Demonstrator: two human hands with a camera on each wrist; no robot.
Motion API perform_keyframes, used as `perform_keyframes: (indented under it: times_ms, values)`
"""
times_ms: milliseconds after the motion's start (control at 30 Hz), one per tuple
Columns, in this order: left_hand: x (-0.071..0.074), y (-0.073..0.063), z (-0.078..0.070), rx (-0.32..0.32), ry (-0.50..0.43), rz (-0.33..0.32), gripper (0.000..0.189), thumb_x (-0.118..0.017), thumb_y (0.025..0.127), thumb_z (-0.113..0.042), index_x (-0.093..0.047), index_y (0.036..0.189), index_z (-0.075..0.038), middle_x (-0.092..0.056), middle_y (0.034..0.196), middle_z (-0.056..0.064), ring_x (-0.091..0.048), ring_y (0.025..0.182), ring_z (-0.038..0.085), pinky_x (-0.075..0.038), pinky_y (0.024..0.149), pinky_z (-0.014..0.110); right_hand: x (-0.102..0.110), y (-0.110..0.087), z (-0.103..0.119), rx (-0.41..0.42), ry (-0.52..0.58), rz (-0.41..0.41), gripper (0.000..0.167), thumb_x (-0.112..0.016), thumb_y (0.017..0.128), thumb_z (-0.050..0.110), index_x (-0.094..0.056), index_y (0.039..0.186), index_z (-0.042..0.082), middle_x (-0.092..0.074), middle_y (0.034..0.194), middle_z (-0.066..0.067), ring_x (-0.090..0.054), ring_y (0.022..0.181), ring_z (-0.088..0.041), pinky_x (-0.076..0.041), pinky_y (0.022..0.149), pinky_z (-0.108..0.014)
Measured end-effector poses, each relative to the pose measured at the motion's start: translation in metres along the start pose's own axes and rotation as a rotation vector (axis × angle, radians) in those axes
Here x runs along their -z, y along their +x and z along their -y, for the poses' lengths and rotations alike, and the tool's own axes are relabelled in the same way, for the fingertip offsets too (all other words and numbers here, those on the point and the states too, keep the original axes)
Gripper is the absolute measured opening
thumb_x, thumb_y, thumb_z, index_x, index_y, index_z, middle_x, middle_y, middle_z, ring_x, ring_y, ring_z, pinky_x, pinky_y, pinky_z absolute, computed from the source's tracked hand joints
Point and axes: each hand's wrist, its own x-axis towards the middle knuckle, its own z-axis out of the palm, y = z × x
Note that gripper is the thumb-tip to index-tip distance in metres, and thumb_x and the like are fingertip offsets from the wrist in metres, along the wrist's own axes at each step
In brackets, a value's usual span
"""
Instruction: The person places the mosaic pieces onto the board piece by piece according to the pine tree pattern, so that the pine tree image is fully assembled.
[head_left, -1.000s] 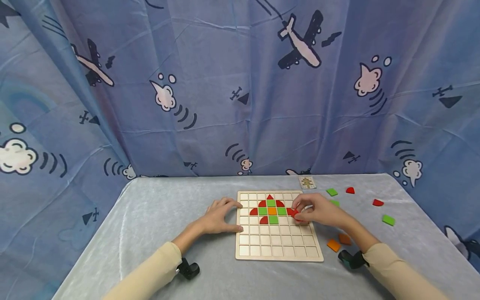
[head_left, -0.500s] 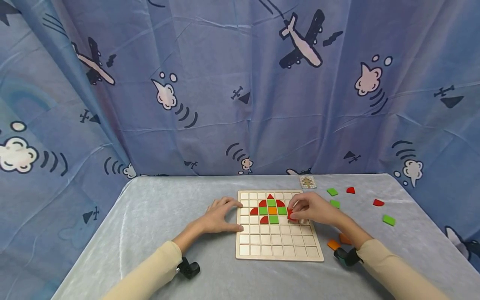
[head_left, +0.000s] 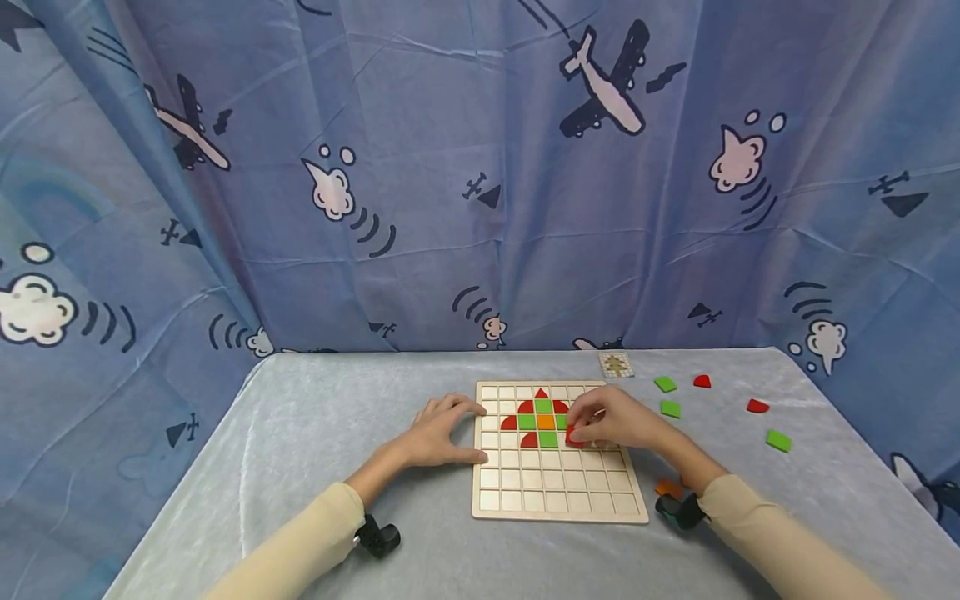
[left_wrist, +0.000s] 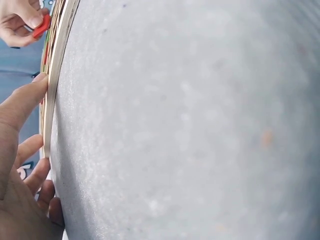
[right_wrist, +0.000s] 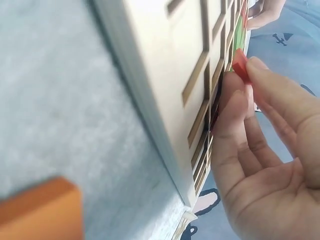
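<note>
A wooden grid board point(head_left: 525, 500) lies on the table, with red, green and orange tiles set in its upper cells. My right hand point(head_left: 618, 419) pinches a red tile point(right_wrist: 240, 65) between thumb and fingertips, close over the board. In the head view this tile is just right of the lowest green tile point(head_left: 548, 439), partly hidden by the fingers. My left hand point(head_left: 441, 433) rests at the board's left edge, thumb and fingers spread apart. In the left wrist view its fingertips touch the board's side point(left_wrist: 53, 100).
Right of the board lie loose green tiles point(head_left: 778, 440) and red tiles point(head_left: 757, 406). An orange tile point(right_wrist: 42, 212) sits near the board's right edge, under my right wrist. A small pattern card point(head_left: 616, 364) lies behind the board. A printed curtain point(head_left: 420, 167) hangs behind the table.
My right hand has moved left over the board with the red tile, from its right side to beside the lowest green tile. The left hand has stayed at the left edge.
</note>
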Motion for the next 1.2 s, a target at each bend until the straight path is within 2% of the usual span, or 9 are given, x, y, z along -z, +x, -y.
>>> perform_keyframes:
  times_ms: [267,767,1000,1200]
  values:
    - [-0.001,0.000,0.000,-0.005,-0.003,-0.003,0.069,-0.076,0.078,-0.056,-0.053,0.137,-0.030,-0.044,0.148,0.000,-0.040,0.130,0.028,-0.032,0.107,0.056,-0.003,0.005,-0.004,0.014,0.029,0.031,0.012,-0.074,0.086,0.006,-0.072,0.096,0.000,-0.071,0.082,-0.019,-0.062,0.061,-0.025,-0.053,0.057,-0.033]
    - [0.000,0.000,-0.001,0.000,-0.007,0.002,0.069,-0.077,0.078,-0.055,-0.053,0.137,-0.030,-0.044,0.148,0.000,-0.038,0.132,0.030,-0.031,0.108,0.057,-0.010,0.004,0.003,0.037,-0.071,0.005,0.004,-0.073,0.086,0.005,-0.072,0.087,0.002,-0.070,0.078,-0.012,-0.058,0.065,-0.011,-0.049,0.058,-0.023]
    - [0.000,-0.001,-0.002,0.005,-0.016,0.003,0.069,-0.077,0.077,-0.056,-0.053,0.137,-0.029,-0.044,0.148,0.000,-0.038,0.133,0.030,-0.031,0.108,0.058,-0.011,0.003,0.004,0.062,-0.087,0.005,0.004,-0.073,0.084,0.002,-0.072,0.088,0.001,-0.069,0.079,-0.011,-0.058,0.067,-0.011,-0.050,0.062,-0.022]
    - [0.000,0.000,-0.001,0.005,-0.017,0.002,0.069,-0.077,0.077,-0.056,-0.053,0.137,-0.029,-0.044,0.148,0.001,-0.038,0.133,0.030,-0.031,0.108,0.058,-0.008,0.001,0.004,0.056,-0.089,-0.008,0.004,-0.075,0.085,0.007,-0.072,0.087,0.005,-0.069,0.079,-0.007,-0.059,0.068,-0.010,-0.051,0.062,-0.023]
